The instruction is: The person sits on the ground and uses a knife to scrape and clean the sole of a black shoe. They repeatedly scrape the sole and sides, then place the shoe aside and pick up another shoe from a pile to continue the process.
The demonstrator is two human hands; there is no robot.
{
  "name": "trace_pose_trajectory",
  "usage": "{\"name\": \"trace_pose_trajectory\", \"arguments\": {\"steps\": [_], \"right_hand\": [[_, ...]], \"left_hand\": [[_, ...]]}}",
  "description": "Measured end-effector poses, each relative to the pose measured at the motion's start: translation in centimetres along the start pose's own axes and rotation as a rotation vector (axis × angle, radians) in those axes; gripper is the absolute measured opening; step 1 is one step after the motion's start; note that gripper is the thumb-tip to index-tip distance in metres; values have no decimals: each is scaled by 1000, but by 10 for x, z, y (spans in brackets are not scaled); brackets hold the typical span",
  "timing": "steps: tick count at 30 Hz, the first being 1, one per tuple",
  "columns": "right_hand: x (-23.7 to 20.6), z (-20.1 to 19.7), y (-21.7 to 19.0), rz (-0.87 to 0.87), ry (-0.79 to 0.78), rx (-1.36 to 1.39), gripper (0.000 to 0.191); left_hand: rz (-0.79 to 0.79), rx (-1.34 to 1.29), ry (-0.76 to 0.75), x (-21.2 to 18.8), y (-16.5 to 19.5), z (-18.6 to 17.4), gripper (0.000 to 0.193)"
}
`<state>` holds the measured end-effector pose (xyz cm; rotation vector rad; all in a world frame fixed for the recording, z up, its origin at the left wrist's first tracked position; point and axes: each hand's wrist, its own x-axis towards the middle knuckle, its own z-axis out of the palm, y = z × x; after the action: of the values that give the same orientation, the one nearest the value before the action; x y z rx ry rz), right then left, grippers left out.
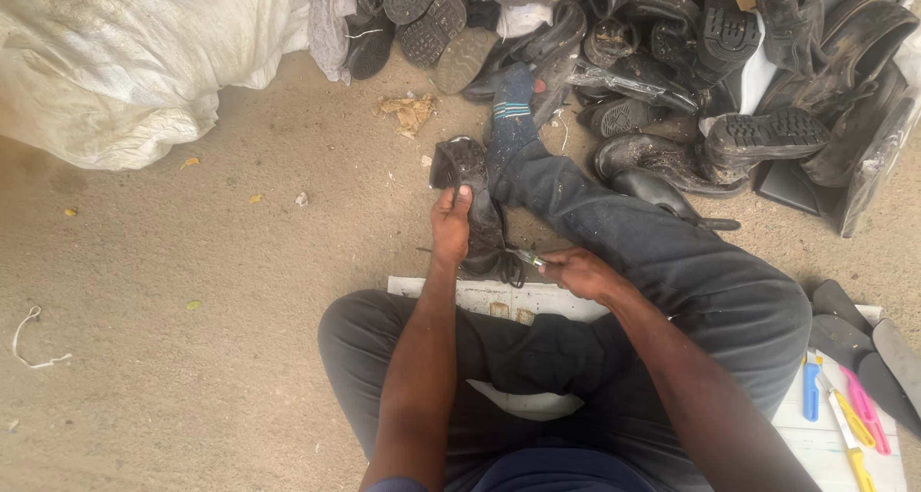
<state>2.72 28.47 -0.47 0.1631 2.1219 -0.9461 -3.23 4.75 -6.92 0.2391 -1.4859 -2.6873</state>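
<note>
Two hands work over a sandy concrete floor: left hand fingers closed around a black shoe beside the outstretched leg, right hand fingers gripping a small metal tool, heaped shoes beyond.

Hands: two, a left hand and a right hand. Black shoe in hand: one. Small metal tool: one. White sack, at 10 o'clock: one. Heap of black boots, at 1 o'clock: one, pairs uncountable. Loose soles, at 4 o'clock: about four. Coloured cutters: about three.
</note>
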Motion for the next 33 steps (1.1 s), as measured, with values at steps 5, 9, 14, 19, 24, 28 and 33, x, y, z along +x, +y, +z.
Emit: {"name": "trace_pose_trajectory", "arguments": {"steps": [5,9,14,19,24,28,33], "right_hand": [[-11,3,-2,-41,1,-160,41],[-68,35,14,-183,-109,-192,40],[-126,62,1,-299,-41,-315,38],[-125,10,-36,-22,181,-317,40],[-64,-7,-59,-159,150,-356,39],[-26,5,-46,-182,90,-254,41],[-28,4,-25,-60,15,-144,45]], "left_hand": [[20,-23,56,-12,-5,10,17],[-16,-217,144,-15,2,5,17],[-104,-479,200,-16,33,-15,28],[-150,-587,307,-14,54,-14,36],[-144,-611,274,-10,51,-7,40],[-154,-579,325,-6,45,-14,42],[-117,-599,289,4,42,-18,42]]}}
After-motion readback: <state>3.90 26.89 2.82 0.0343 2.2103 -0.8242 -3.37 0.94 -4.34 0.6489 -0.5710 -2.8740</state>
